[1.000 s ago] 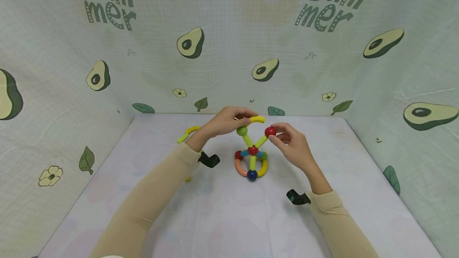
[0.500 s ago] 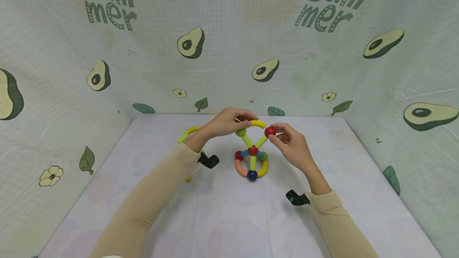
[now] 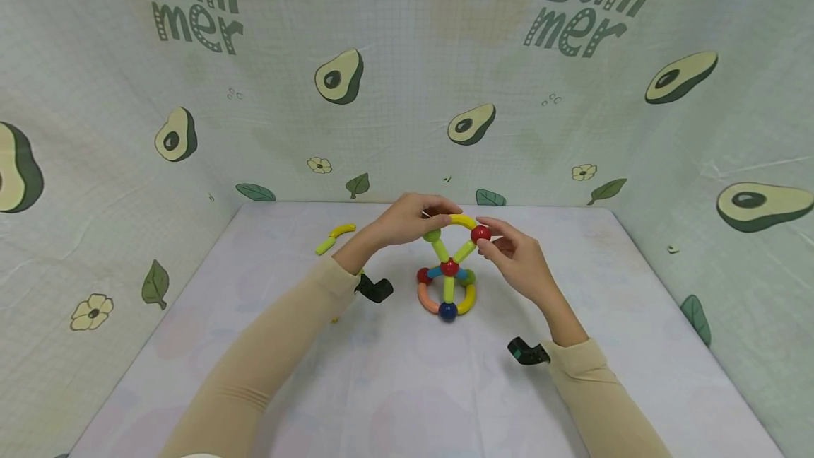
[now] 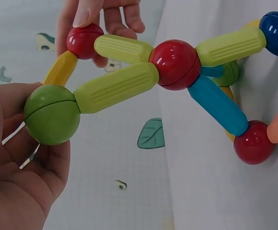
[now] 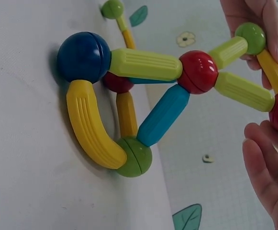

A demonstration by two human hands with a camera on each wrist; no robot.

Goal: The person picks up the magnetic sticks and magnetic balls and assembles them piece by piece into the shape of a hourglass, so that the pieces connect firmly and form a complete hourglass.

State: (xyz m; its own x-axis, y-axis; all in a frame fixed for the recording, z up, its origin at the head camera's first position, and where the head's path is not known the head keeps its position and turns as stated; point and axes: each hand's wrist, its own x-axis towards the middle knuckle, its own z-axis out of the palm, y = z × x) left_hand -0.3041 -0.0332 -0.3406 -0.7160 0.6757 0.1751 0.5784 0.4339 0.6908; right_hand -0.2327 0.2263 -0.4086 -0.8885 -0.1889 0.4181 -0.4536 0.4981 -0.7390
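A toy structure of magnetic balls and rods stands on the table, with a red centre ball (image 3: 449, 267) joining its upper and lower parts. At its upper left, my left hand (image 3: 407, 221) holds a yellow curved rod (image 3: 462, 220) where it meets a light green ball (image 4: 52, 115). The rod arches over to an upper red ball (image 3: 480, 234), which my right hand (image 3: 518, 253) pinches between thumb and fingers. Straight light green rods (image 4: 117, 89) run from both upper balls to the centre. Below, a dark blue ball (image 5: 83, 57) and curved rods form the base ring.
Left of the structure lie a loose yellow curved rod (image 3: 343, 229) and a light green rod (image 3: 325, 245), end to end. More small pieces are partly hidden by the left forearm. A patterned cloth wall (image 3: 394, 154) rises behind the table (image 3: 407, 373).
The yellow curved rod's right end has come down and right, from apart to meeting the upper red ball. My left hand has shifted slightly right; the right hand stays nearly still.
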